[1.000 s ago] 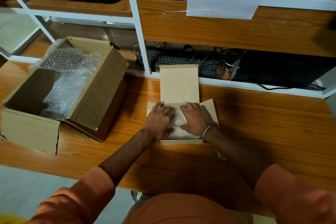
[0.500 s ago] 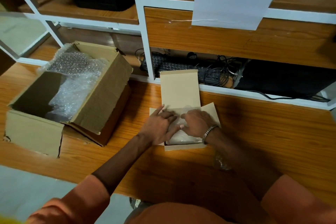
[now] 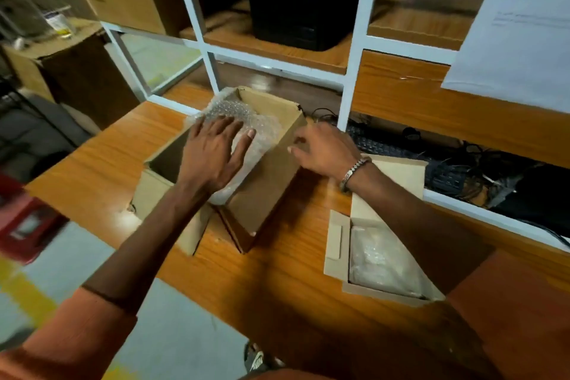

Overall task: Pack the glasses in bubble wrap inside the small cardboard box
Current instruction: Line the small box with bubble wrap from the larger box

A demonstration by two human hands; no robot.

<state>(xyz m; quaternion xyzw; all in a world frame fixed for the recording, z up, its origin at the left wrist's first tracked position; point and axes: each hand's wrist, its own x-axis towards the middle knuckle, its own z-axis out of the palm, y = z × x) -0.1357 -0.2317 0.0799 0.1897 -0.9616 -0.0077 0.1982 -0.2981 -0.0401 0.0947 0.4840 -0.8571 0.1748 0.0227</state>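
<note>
Item: your left hand (image 3: 212, 154), fingers spread flat on bubble wrap (image 3: 246, 120) in the large box (image 3: 265, 182); right hand (image 3: 320, 149), loosely curled, empty. Wrapped bundle in small cardboard box (image 3: 336, 244), behind your right wrist. Risk: forearm knocking it.

We have lifted both hands off the small cardboard box (image 3: 374, 259), leaving its bubble-wrapped bundle (image 3: 381, 262) uncovered. Our left hand (image 3: 212, 154) now lies spread on the bubble wrap (image 3: 237, 120) in the large box (image 3: 265, 188), and our right hand (image 3: 324, 149) hovers by its flap.
</note>
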